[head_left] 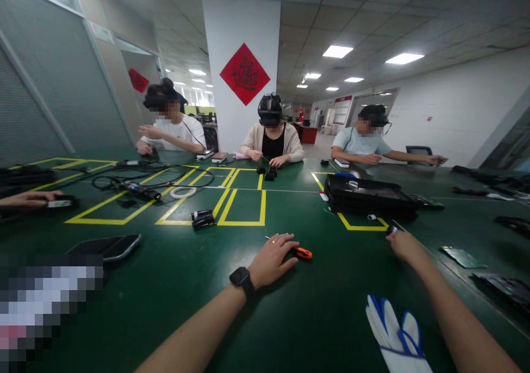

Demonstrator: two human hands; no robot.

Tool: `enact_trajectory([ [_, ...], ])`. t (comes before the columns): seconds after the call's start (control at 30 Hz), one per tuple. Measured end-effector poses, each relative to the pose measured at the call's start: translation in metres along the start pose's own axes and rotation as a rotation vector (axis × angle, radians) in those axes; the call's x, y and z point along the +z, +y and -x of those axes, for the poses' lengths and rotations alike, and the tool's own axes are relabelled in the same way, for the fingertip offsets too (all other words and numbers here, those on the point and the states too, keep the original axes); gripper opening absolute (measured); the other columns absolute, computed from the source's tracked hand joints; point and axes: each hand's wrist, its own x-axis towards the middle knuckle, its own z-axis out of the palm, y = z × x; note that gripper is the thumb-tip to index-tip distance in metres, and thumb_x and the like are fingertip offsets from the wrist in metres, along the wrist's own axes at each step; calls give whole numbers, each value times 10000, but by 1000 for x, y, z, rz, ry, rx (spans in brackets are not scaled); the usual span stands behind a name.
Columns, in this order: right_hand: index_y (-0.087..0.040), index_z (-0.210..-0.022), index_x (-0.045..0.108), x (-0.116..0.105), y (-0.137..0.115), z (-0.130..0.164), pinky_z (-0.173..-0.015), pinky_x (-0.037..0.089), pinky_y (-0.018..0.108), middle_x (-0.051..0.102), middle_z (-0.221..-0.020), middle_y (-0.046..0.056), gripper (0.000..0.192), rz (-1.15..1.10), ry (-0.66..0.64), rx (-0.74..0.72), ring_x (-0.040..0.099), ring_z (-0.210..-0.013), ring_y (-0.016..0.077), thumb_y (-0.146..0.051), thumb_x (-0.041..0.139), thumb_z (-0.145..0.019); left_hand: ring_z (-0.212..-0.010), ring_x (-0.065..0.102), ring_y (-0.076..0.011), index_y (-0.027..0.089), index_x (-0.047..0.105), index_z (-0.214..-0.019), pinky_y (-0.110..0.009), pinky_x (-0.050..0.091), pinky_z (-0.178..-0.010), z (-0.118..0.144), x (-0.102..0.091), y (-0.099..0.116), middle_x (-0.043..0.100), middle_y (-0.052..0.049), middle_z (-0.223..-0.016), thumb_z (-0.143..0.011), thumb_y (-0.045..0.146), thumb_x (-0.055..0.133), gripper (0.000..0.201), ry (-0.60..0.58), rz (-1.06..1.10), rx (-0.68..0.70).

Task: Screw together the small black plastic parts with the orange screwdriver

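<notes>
My left hand [271, 261], a watch on its wrist, lies palm down on the green table with its fingers stretched out. Beneath it rests a screwdriver with an orange handle [305, 253]; part of the shaft is covered by the hand. Reaching forward on the right, my right hand [404, 246] is closed at the fingertips on a small black-and-white piece [390, 230], too small to name. Just beyond that hand are a small white roll-like piece [371, 217] and a long black tray [366, 193]. A white glove with blue trim [395, 329] lies between my forearms.
Several people sit around the table [323, 329]. A co-worker's hand [31, 199] reaches in from the left. Also there are black cables [124, 182], a white ring [183, 193], black cylindrical parts [202, 219], a phone [110, 247] and a circuit board [462, 257].
</notes>
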Motion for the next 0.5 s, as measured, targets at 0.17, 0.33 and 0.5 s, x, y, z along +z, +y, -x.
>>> enact_trajectory([
  [0.17,-200,-845,529,14,-138,43,-736,428,281,547,-879,37,176,-240,-195,-448,517,-797,148,-298,382,-859,-988,509,-170,190,578,-1024,-332,364,-905,-5,0,20,592,-67,-1035,-888,381,292,370,107,443,-43],
  [0.33,-183,-825,514,40,-211,80,-767,419,296,507,-929,42,130,-581,-308,-751,490,-834,148,-258,416,-864,-773,534,-147,125,571,-824,-282,420,-754,-9,7,29,588,-46,-790,-877,424,294,411,164,914,-127],
  [0.5,-191,-817,548,50,-217,84,-776,410,322,530,-912,37,125,-656,-210,-710,497,-845,165,-270,457,-850,-669,484,-114,126,524,-744,-240,399,-669,-11,9,24,516,-7,-683,-827,481,381,391,210,1098,-230],
])
